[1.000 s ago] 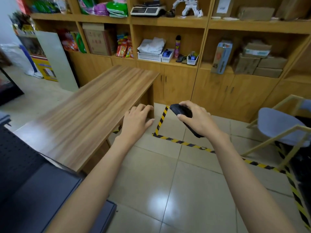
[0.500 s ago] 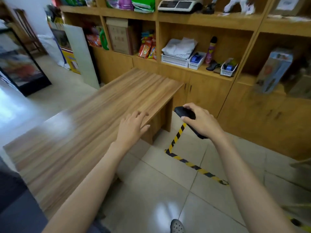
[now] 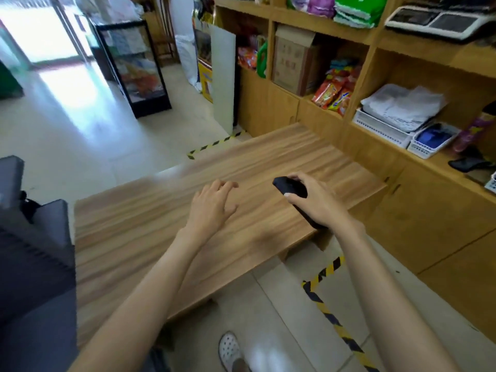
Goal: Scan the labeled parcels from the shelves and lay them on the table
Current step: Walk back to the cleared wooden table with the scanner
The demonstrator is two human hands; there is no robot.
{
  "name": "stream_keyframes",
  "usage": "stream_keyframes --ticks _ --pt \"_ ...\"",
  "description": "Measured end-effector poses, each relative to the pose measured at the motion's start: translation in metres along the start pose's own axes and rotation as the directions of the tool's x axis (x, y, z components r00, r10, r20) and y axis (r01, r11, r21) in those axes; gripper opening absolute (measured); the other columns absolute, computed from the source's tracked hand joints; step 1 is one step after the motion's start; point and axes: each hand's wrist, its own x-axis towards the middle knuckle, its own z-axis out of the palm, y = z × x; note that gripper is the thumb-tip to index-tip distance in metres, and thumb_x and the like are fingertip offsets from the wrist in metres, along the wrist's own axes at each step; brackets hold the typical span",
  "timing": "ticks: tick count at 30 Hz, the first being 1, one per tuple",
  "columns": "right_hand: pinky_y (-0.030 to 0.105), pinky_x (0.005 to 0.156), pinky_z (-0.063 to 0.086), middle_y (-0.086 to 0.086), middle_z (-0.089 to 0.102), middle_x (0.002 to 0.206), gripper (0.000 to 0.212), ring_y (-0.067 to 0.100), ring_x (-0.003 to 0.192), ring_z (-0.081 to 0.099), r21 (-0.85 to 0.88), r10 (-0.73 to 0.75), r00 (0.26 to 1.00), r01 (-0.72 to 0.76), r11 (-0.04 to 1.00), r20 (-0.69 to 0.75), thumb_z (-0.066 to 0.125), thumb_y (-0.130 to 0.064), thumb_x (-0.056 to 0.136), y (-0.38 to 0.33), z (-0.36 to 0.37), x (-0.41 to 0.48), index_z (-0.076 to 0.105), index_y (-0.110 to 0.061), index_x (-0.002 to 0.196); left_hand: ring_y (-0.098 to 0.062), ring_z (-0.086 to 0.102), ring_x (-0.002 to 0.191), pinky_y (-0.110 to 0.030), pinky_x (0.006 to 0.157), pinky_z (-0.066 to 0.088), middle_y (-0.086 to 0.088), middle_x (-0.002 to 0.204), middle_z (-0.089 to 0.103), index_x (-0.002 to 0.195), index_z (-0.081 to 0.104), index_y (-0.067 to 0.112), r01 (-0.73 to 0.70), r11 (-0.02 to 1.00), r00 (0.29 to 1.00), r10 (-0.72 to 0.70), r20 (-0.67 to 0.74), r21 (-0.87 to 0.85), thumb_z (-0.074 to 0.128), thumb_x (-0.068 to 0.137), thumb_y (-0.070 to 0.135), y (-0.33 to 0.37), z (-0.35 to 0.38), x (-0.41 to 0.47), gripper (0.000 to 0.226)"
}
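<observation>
Hands over table (image 3: 150, 237). My right hand (image 3: 319, 202) gripped the black scanner (image 3: 291, 187), thumb on top, at 3 o'clock from my left hand (image 3: 212, 205), whose fingers were relaxed, spread and held nothing. Shelves (image 3: 418, 52) stood at 2 o'clock, beyond the table.

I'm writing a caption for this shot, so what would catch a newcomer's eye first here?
First, the two hands over the long wooden table in the middle: the right hand grips a black scanner, the left hand is open beside it. Then the wooden shelves along the right, crowded with bright snack packets, a cardboard box and, at top right, a white weighing scale.
</observation>
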Motion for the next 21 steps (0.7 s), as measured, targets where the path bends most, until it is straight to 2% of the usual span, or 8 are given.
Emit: stream_keyframes --ticks 3,8,13,16,19,21 --pt "0.049 0.100 0.047 -0.005 0.057 0.139 0.048 0.021 0.126 0.054 0.012 -0.084 0.995 0.084 0.996 0.044 0.062 -0.039 0.095 -0.034 0.024 0.064 0.049 -0.029 0.139 -0.026 0.055 0.115 -0.041 0.087 0.048 0.002 0.128 0.056 0.131 0.053 0.030 0.091 0.996 0.996 -0.091 -0.022 -0.009 0.066 0.089 0.039 -0.051 -0.007 0.027 0.044" --pt "0.047 0.100 0.046 -0.006 0.057 0.139 0.047 0.019 0.126 0.054 -0.051 -0.242 0.962 0.250 0.967 0.124 0.060 -0.042 0.095 -0.109 0.068 0.161 0.050 -0.030 0.139 -0.024 0.055 0.114 -0.039 0.088 0.043 0.003 0.128 0.056 0.131 0.053 0.031 0.255 0.967 0.963 -0.252 -0.099 0.020 0.065 0.090 0.039 -0.139 -0.028 0.057 0.044" --pt "0.045 0.093 0.049 -0.005 0.061 0.132 0.045 0.023 0.117 0.058 -0.040 -0.354 0.903 0.374 0.927 0.242 0.059 -0.042 0.092 -0.175 0.120 0.226 0.050 -0.033 0.135 -0.025 0.058 0.110 -0.039 0.085 0.046 0.002 0.125 0.059 0.130 0.056 0.030 0.429 0.902 0.897 -0.419 -0.137 0.050 0.067 0.088 0.040 -0.213 -0.044 0.047 0.045" --pt "0.042 0.090 0.048 -0.004 0.062 0.127 0.043 0.022 0.114 0.058 0.022 -0.443 0.842 0.459 0.888 0.307 0.060 -0.039 0.091 -0.212 0.161 0.259 0.052 -0.031 0.133 -0.027 0.059 0.106 -0.041 0.083 0.049 -0.001 0.120 0.061 0.128 0.058 0.025 0.530 0.847 0.840 -0.518 -0.163 0.039 0.068 0.088 0.037 -0.253 -0.051 0.028 0.043" --pt "0.036 0.081 0.044 -0.009 0.056 0.122 0.041 0.016 0.107 0.054 0.078 -0.507 0.753 0.526 0.847 0.419 0.060 -0.035 0.094 -0.242 0.209 0.280 0.052 -0.029 0.134 -0.025 0.060 0.100 -0.039 0.078 0.047 0.000 0.117 0.062 0.127 0.060 0.023 0.654 0.754 0.752 -0.639 -0.161 0.063 0.067 0.091 0.037 -0.278 -0.052 -0.005 0.040" --pt "0.040 0.085 0.047 -0.009 0.057 0.123 0.039 0.017 0.108 0.056 0.110 -0.543 0.686 0.568 0.816 0.484 0.061 -0.037 0.094 -0.261 0.240 0.289 0.052 -0.031 0.132 -0.024 0.060 0.100 -0.037 0.075 0.045 0.001 0.117 0.061 0.128 0.059 0.024 0.719 0.687 0.694 -0.702 -0.161 0.104 0.065 0.092 0.040 -0.289 -0.052 -0.028 0.039"
